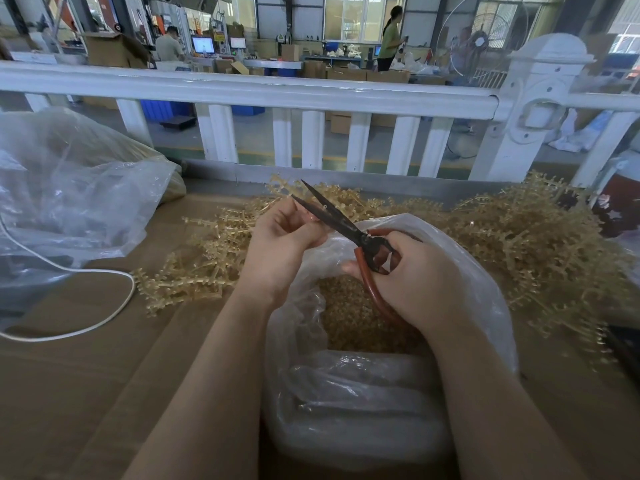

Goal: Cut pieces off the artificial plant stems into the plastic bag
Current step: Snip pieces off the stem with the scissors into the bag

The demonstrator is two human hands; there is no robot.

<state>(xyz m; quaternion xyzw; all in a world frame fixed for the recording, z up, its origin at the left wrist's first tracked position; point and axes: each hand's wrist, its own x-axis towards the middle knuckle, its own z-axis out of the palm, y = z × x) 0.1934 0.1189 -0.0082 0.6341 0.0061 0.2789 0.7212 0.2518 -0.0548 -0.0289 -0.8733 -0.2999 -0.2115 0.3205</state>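
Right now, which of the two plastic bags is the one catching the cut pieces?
The open plastic bag under the scissors, with tan cut bits inside. The other bag lies crumpled at far left, away from both hands.

**Even daylight, wide-angle bend, soft edges**

Bright, diffuse daylight enters through the tall factory windows (360,19) at the back, which are washed out pale. The brown cardboard work surface (86,375) is evenly lit, with only faint, soft shadows. The white painted railing (242,91) bows in a curve from lens distortion. Pale glare streaks sit on the crumpled clear plastic bag (363,393). The heap of tan plastic plant stems (540,251) smears into blur toward the right edge. The centre is sharp.
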